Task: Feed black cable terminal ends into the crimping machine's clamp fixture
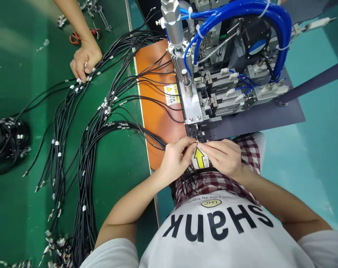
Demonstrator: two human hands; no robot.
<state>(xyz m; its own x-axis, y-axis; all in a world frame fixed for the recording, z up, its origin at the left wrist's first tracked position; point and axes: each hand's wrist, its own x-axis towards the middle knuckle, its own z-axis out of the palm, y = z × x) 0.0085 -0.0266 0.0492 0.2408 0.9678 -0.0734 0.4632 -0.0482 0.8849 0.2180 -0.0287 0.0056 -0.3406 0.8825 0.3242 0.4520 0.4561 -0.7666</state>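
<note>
In the head view, the left hand (174, 158) and right hand (222, 156) pinch a small metal-tipped cable end (197, 140) between closed fingertips, at the machine's (213, 93) front, mid-frame. Black cables (86, 178) spread across the green mat (18, 74) at left.

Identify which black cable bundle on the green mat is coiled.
The round coil at the far left of the green mat; the other black cables lie in long, loose strands fanning toward the pneumatic machine.

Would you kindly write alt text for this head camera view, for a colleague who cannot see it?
The person's left hand and right hand pinch a small wire end at a pneumatic bench machine, beside black cables on a green mat.
</note>
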